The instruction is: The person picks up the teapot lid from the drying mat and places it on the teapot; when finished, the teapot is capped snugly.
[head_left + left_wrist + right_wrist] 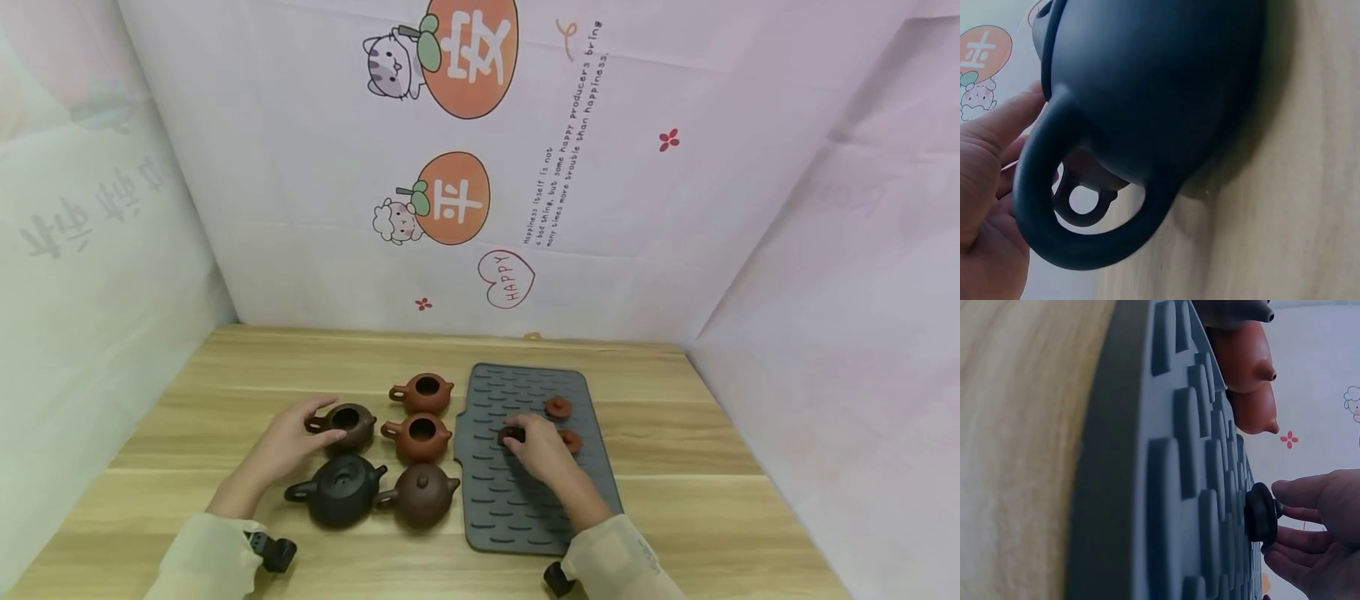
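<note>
My left hand point(294, 435) holds a dark brown lidless teapot point(358, 437) by its handle side, thumb and fingers on either side. In the left wrist view a large black teapot point(1154, 75) hides most of that grasp. My right hand point(542, 451) pinches a dark teapot lid point(1261, 514) at its knob. That lid is at the surface of the grey ridged mat point(517, 508); whether it rests there I cannot tell. Beside it on the mat lie two reddish-brown lids point(558, 406), one partly behind the right hand.
Two reddish-brown lidless teapots point(424, 448) stand between the held teapot and the mat. Nearer me is a brown teapot point(427, 505) with its lid on, beside the black one. Printed cloth walls point(315, 250) enclose the wooden table point(697, 517) at the back and sides.
</note>
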The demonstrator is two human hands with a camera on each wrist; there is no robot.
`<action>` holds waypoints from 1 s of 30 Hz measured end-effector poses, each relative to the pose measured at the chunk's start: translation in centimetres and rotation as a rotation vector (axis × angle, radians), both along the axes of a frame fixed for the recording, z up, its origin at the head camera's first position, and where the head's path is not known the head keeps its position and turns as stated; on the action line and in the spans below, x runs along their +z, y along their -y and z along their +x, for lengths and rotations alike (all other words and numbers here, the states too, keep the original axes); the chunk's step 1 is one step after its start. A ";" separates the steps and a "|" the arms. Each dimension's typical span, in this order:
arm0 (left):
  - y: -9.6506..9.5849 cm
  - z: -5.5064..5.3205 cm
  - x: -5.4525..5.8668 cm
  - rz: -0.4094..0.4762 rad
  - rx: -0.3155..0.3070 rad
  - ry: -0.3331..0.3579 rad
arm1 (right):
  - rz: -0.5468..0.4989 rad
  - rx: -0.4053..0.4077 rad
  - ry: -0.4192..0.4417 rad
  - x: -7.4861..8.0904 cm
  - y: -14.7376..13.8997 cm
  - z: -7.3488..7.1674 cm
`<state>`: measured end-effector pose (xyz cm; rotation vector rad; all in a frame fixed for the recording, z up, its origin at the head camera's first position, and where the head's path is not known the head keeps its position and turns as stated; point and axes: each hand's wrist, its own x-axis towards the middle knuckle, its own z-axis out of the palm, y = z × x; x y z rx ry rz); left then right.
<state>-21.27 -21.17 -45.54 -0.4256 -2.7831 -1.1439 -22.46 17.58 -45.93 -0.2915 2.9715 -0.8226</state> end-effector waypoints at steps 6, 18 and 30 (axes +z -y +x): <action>0.5 -0.7 -0.5 -0.032 0.042 0.011 | -0.011 -0.015 -0.013 -0.4 -0.1 -0.3; 1.4 -1.7 -1.7 -0.034 -0.069 0.012 | -0.024 -0.070 0.008 -0.7 0.1 -1.0; 1.4 -2.1 -2.0 -0.011 -0.067 0.056 | -0.046 -0.112 0.036 -0.7 0.2 -1.4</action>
